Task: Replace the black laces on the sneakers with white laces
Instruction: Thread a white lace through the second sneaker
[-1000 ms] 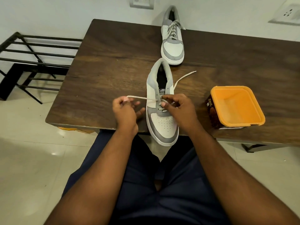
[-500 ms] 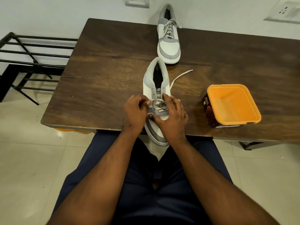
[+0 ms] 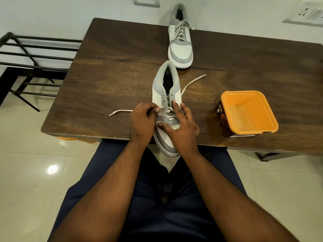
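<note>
Hands covering part of a sneaker's lacing
The left hand (image 3: pixel 141 122) and right hand (image 3: pixel 181 126) hide the near sneaker (image 3: pixel 166 95) lower eyelets; container (image 3: pixel 248 113) label print unreadable.

**Greys, whites and one orange tub**

Both sneakers, the near sneaker (image 3: pixel 166 95) and the far sneaker (image 3: pixel 180 44) at twelve o'clock, are white with grey panels and white laces. Dark brown wood-grain table (image 3: pixel 113 70). Orange tub (image 3: pixel 248 112) at three o'clock has a brown patterned side. Navy trousers (image 3: pixel 157 215).
</note>
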A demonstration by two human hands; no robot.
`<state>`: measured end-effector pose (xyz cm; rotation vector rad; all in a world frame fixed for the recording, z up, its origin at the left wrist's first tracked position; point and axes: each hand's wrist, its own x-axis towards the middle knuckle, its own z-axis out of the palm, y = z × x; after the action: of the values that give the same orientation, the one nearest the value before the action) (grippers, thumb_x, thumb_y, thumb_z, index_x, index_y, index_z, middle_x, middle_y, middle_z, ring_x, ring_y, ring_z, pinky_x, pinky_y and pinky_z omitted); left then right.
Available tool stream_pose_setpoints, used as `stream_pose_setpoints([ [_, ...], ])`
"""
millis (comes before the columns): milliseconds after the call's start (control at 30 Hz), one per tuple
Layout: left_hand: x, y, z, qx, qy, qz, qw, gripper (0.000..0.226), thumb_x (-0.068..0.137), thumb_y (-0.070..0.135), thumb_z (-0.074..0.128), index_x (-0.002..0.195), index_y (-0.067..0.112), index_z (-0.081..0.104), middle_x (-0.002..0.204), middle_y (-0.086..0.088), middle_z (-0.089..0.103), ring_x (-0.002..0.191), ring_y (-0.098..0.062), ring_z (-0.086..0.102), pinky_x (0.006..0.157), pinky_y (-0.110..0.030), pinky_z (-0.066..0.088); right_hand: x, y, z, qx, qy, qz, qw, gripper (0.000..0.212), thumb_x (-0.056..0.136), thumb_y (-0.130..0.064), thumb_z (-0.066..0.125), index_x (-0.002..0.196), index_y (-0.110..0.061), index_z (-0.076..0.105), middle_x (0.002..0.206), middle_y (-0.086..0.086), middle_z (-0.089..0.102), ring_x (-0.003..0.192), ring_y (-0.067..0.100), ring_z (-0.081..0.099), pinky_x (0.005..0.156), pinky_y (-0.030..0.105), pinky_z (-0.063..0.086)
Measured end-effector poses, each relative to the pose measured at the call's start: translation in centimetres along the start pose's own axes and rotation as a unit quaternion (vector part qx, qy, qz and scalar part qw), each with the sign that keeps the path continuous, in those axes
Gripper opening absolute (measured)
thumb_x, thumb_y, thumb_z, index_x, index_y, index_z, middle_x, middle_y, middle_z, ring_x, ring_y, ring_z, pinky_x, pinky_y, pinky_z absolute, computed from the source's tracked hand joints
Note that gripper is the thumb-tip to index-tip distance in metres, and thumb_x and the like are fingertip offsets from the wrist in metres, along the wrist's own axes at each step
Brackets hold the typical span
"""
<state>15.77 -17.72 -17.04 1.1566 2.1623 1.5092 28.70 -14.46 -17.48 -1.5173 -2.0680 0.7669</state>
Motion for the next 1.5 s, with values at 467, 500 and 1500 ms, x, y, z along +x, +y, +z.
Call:
stream_pose_setpoints([
  [467, -0.4, 0.5, 0.9, 0.045, -0.042, 0.067, 0.996, 0.039, 0.090, 0.017, 0.066, 0.127, 0.025, 0.059, 0.111, 0.000, 0.056, 0.099, -0.020, 0.057, 0.082, -0.043, 0.054, 0.0, -0.1, 0.0, 0.013, 0.008, 0.006, 1.000, 0.074, 0.076, -0.060, 0.067, 0.142, -0.054, 0.033, 0.153, -0.017, 0.029, 0.138, 0.005, 0.032, 0.107, 0.053, 0.029],
  [500, -0.3, 0.5, 0.7, 0.072, -0.029, 0.086, 0.993, 0.036, 0.088, 0.016, 0.068, 0.123, 0.024, 0.062, 0.115, -0.003, 0.055, 0.100, -0.021, 0.057, 0.081, -0.043, 0.054, -0.1, -0.1, 0.0, 0.012, 0.007, 0.006, 1.000, 0.074, 0.076, -0.061, 0.067, 0.142, -0.054, 0.033, 0.153, -0.017, 0.028, 0.138, 0.004, 0.032, 0.107, 0.053, 0.029],
  [1500, 0.5, 6.5, -3.6, -0.491, -0.102, -0.352, 0.790, 0.018, 0.088, -0.006, 0.060, 0.102, 0.004, 0.067, 0.074, -0.009, 0.070, 0.060, -0.011, 0.066, 0.053, -0.018, 0.055, -2.7, -1.8, -1.7, 0.292, -0.074, -0.083, 0.950, 0.019, 0.093, -0.027, 0.058, 0.105, -0.021, 0.070, 0.120, -0.006, 0.068, 0.125, 0.012, 0.054, 0.106, 0.048, 0.041],
])
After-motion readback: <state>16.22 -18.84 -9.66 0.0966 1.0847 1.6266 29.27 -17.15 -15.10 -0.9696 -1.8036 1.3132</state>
